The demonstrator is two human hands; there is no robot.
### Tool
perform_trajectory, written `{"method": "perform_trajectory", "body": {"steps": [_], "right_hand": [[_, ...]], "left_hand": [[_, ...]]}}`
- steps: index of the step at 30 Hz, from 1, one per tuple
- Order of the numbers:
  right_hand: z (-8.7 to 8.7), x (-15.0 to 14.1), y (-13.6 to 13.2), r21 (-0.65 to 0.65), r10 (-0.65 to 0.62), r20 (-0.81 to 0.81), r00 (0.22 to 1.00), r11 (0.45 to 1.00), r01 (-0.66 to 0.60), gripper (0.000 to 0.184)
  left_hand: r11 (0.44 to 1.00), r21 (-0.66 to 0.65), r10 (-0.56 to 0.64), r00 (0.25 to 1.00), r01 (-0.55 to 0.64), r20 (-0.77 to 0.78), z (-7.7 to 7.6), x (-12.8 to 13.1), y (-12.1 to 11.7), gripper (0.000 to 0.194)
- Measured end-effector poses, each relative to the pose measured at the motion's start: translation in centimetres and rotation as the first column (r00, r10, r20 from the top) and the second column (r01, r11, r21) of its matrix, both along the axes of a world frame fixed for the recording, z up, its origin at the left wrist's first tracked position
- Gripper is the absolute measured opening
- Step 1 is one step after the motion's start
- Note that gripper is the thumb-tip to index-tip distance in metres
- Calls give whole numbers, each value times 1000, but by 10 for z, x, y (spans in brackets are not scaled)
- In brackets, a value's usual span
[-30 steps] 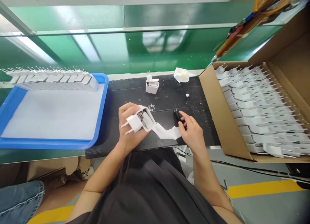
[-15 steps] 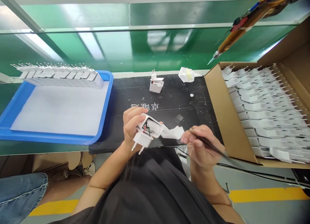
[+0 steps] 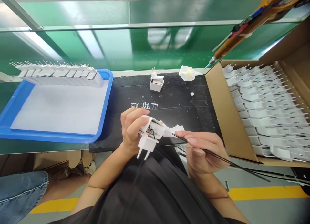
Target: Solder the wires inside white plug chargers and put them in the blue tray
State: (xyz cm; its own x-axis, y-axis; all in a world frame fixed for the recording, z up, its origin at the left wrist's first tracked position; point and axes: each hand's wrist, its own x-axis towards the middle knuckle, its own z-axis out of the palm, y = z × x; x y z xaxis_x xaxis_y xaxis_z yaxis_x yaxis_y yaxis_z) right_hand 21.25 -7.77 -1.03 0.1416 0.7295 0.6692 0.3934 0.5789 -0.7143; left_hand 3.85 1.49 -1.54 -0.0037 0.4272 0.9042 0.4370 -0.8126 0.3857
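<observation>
My left hand (image 3: 132, 128) is closed around a white plug adapter (image 3: 152, 131). Its housing is open, with red and black wires showing inside, and the two-pin plug part hangs down toward me. In my right hand (image 3: 205, 149) are long dark tweezers (image 3: 218, 156), pinched between thumb and fingers. Their thin tips point left, close to the adapter's right side; whether they touch it I cannot tell. A crumpled white piece (image 3: 178, 129) lies beyond the tips, beside the adapter. Another opened adapter (image 3: 157, 84) stands on the black mat (image 3: 121, 114) farther back.
On the left, a blue tray (image 3: 103, 120) holds a row of white adapters (image 3: 63, 76). A cardboard box (image 3: 230, 120) at right is packed with white adapters (image 3: 266, 111). White crumpled material (image 3: 187, 73) lies at the mat's back; an orange tool (image 3: 232, 40) hangs above it.
My right hand has turned the tweezers so their tips now reach left to the adapter. The adapter has shifted slightly right and tilted in my left hand.
</observation>
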Motion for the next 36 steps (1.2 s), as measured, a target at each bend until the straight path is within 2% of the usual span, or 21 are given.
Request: {"method": "perform_trajectory", "body": {"steps": [3, 5, 16, 22, 27, 36], "right_hand": [[7, -4, 7, 107, -41, -10, 999, 993, 42, 19], [10, -6, 10, 124, -43, -6, 999, 991, 44, 19], [9, -7, 12, 126, -67, 12, 998, 990, 65, 16], [8, -7, 11, 116, -73, 11, 997, 991, 72, 17], [8, -8, 12, 140, -53, -6, 999, 989, 54, 20], [8, -7, 12, 87, -49, 20, 999, 995, 47, 15]], "left_hand": [[1000, 0, 2, 1000, -2, -13, 1, 0, -1, 46], [1000, -2, -4, 1000, 4, -11, 1, 0, -2, 45], [997, 2, 82, 994, -82, -68, 1, -1, -1, 46], [999, -4, 37, 998, -37, -50, 3, -2, -1, 49], [998, -5, 64, 994, -65, -85, 3, -2, -2, 47], [997, 4, 83, 991, -83, -110, 5, -2, -3, 47]]}}
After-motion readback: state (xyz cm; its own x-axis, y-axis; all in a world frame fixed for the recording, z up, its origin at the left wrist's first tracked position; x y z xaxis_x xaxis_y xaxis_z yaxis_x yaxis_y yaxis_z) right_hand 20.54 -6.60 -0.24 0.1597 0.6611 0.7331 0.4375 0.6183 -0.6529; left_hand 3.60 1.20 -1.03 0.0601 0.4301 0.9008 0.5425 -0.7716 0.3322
